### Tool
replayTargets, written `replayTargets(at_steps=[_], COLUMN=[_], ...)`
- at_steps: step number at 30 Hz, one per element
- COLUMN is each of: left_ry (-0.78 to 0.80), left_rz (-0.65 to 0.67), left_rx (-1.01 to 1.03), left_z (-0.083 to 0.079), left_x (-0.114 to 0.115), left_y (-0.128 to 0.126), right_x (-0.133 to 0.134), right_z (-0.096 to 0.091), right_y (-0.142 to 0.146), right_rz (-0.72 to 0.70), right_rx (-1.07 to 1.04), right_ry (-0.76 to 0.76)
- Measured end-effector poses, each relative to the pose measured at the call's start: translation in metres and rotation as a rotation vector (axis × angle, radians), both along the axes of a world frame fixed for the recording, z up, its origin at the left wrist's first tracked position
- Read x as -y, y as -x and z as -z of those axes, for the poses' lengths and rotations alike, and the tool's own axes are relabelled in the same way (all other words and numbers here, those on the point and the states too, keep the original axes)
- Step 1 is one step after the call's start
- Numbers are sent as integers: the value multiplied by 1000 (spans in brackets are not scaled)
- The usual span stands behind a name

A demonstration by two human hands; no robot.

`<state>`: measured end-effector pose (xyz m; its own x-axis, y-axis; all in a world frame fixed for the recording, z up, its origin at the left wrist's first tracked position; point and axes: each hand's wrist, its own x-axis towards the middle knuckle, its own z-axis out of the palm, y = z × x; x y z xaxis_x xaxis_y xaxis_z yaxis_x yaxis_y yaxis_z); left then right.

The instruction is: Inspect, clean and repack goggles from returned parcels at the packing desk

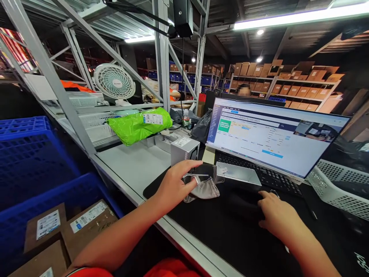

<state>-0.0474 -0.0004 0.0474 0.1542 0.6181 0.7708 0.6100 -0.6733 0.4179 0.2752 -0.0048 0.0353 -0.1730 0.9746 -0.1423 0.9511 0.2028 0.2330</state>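
Between the thumb and fingers of my left hand [177, 181] is a thin-framed pair of glasses [205, 171] with dark lenses. A soft grey pouch [209, 191] lies just under it on the black desk mat [210, 219]. Behind the glasses, a flat silver-grey box piece [242, 175] rests against the keyboard [256, 165]. My right hand [278, 211] is at the mat's right side, thumb and index finger apart, with nothing visible in its grasp. A small dark object partly shows behind its fingers, too hidden to name.
A grey printed box [184, 150] stands left of the monitor [271, 134]. Beyond it lies a green mailer bag [141, 125]. To the right are a white basket [340, 188] and a pen [312, 211]. Blue crates [72, 188] with cartons flank the desk's left edge.
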Motion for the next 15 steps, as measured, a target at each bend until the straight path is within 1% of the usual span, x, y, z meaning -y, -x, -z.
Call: replayTargets(at_steps=[3, 6, 10, 15], left_ry=[-8, 20, 33, 36], left_rz=[24, 44, 68, 99], left_rx=[9, 17, 19, 15], left_z=[2, 3, 5, 10], left_x=[-5, -10, -19, -36], left_y=[2, 4, 6, 10], right_x=[-5, -8, -10, -1], right_z=[1, 2, 4, 11], right_y=[-8, -10, -17, -41], right_rz=[93, 112, 104, 79], right_rx=[-3, -30, -83, -210], right_ry=[69, 107, 79, -13])
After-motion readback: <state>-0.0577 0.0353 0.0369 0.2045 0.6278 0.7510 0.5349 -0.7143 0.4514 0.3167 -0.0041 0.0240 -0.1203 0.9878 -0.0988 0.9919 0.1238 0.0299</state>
